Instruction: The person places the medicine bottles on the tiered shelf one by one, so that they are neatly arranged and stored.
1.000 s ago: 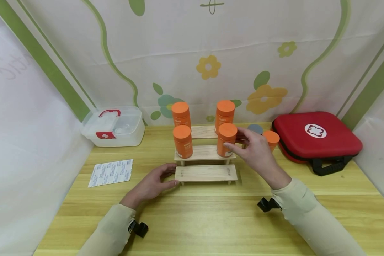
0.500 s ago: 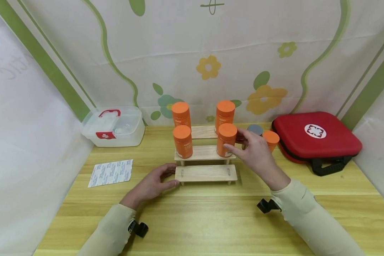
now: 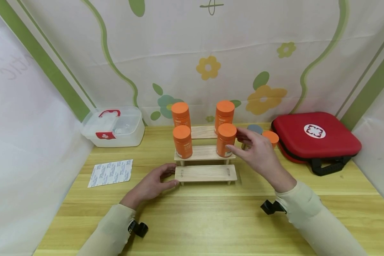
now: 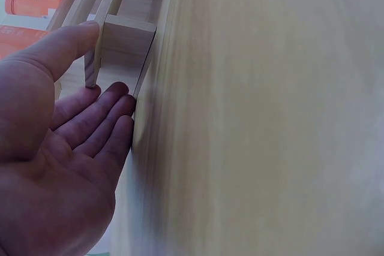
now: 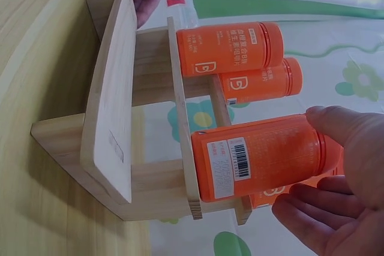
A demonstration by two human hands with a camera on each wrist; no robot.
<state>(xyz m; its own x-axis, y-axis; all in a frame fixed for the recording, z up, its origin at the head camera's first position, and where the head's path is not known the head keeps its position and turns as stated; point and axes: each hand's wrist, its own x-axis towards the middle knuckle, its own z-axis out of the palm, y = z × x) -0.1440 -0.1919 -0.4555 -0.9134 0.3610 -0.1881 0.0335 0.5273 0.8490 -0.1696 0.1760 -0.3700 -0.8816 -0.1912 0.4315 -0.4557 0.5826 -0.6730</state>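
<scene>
A three-step wooden rack [image 3: 208, 173] stands on the table, with two orange bottles on its middle step and two on the top step. My left hand [image 3: 153, 184] holds the left end of the lowest step; in the left wrist view the board's end lies between thumb [image 4: 84, 37] and fingertips. My right hand [image 3: 257, 151] is at the front right orange bottle [image 3: 226, 140], its fingers loosely spread. In the right wrist view that bottle [image 5: 264, 157] stands on the middle step, the thumb tip right at its cap and the other fingers apart from it.
Behind my right hand are a grey-blue-lidded bottle [image 3: 255, 128] and another orange-lidded one [image 3: 271, 137]. A red first-aid case [image 3: 316, 137] lies at the right. A clear first-aid box [image 3: 113, 128] stands at back left, a printed blister sheet [image 3: 111, 173] before it.
My right hand has loosened from the front right bottle and shifted slightly right and down, its thumb sliding off the bottle's front. The left hand and rack stay put.
</scene>
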